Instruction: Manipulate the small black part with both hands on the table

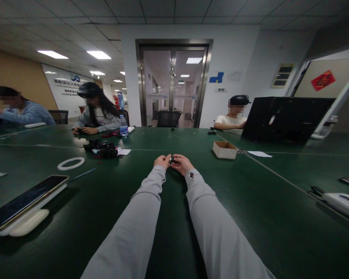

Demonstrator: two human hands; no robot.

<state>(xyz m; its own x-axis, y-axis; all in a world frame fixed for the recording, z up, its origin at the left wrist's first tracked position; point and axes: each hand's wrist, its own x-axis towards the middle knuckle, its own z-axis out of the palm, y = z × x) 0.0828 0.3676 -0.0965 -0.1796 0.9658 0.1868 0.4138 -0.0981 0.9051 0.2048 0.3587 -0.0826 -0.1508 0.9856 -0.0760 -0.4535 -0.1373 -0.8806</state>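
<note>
Both my arms reach forward over the green tabletop (pixel 174 232). My left hand (pixel 161 161) is closed, its thumb and fingers pinching one end of a small dark piece (pixel 171 159) with a bright metallic spot. On the other end of the same piece, the fingers of my right hand (pixel 183 164) are closed too. The piece is held just above the table between the two hands. It is too small and too covered by fingers for me to name its kind.
Left are a white ring (pixel 71 163), a thin blue stick (pixel 83 174), black gear (pixel 103 148) and a phone (pixel 29 201). An open box (pixel 224 150) and a monitor (pixel 287 120) stand to the right. Beyond them, people sit around the table, near a water bottle (pixel 123 126).
</note>
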